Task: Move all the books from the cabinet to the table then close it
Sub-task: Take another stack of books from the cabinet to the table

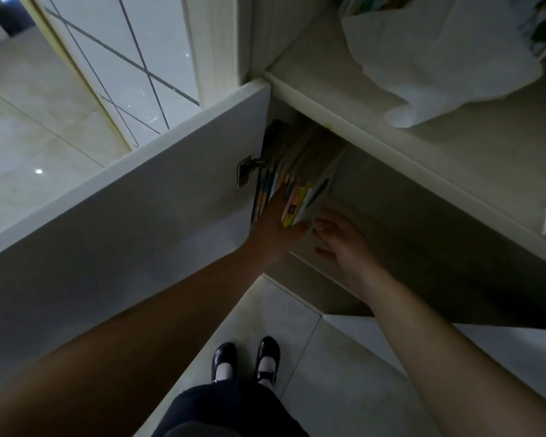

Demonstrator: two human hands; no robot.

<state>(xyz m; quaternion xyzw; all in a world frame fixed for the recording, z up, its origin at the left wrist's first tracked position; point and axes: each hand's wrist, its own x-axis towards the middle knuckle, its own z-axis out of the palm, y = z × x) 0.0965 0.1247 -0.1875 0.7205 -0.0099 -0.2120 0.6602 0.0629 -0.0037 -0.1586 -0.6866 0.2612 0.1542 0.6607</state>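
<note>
White cabinet door (123,197) stands swung open to the left, its metal hinge (245,171) visible at the inner edge. Inside the dim cabinet (407,234), a row of books (292,171) stands upright against the left wall, spines facing out. Left hand (273,225) reaches into the row, fingers pushed between the spines; whether they grip a book cannot be told, as the fingertips are hidden. A yellow-spined book (297,203) sits just right of that hand and leans outward. Right hand (341,238) is held open with relaxed fingers, just beside the lower edge of the leaning books, holding nothing. White plastic bag (438,58) lies on the surface (486,146) above the cabinet. Black shoes (246,361) stand on the tiled floor (312,357) below.
</note>
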